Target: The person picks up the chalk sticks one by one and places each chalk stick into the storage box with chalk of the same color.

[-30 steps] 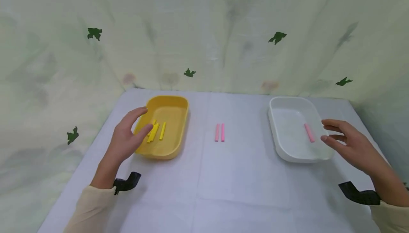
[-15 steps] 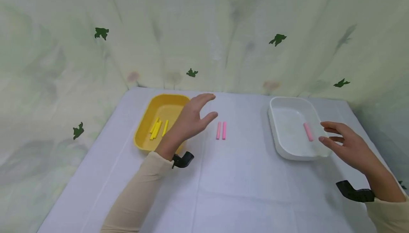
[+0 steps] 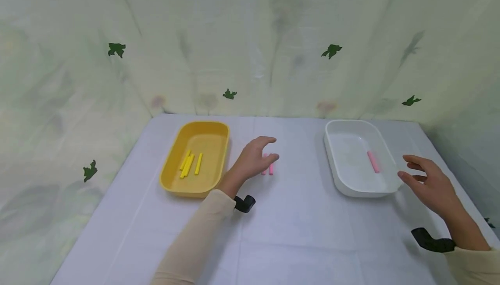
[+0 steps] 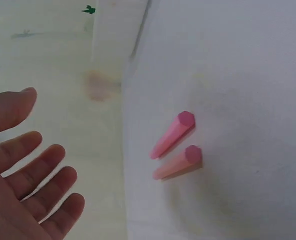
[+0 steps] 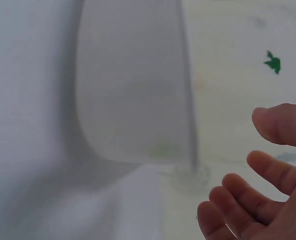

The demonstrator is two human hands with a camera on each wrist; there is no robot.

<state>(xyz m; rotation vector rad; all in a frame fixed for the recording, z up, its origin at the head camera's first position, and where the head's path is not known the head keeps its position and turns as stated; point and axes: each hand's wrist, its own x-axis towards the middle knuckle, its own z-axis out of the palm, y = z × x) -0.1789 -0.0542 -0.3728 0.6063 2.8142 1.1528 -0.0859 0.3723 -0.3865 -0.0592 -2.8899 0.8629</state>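
Note:
My left hand (image 3: 251,160) hovers over the middle of the table, its fingers and thumb apart with nothing between them. Two pink six-sided sticks (image 3: 271,170) lie side by side under it, partly hidden in the head view. The left wrist view shows both, one a stronger pink stick (image 4: 174,135) and one a paler stick (image 4: 179,162). At the right, my right hand (image 3: 431,185) is loosely bent and holds nothing, beside a white tray (image 3: 347,155). A single pink stick (image 3: 373,162) lies in that tray. The tray's outer wall (image 5: 132,90) fills much of the right wrist view.
Left of the left hand stands a yellow tray (image 3: 212,139) with several yellow sticks (image 3: 188,166) inside. A white cloth (image 3: 297,220) covers the table. Behind it hangs a pale curtain (image 3: 250,37) with green leaf shapes.
My left hand has moved right, from over the yellow tray to above the two pink sticks, uncovering that tray. My right hand stays beside the white tray, nearly still.

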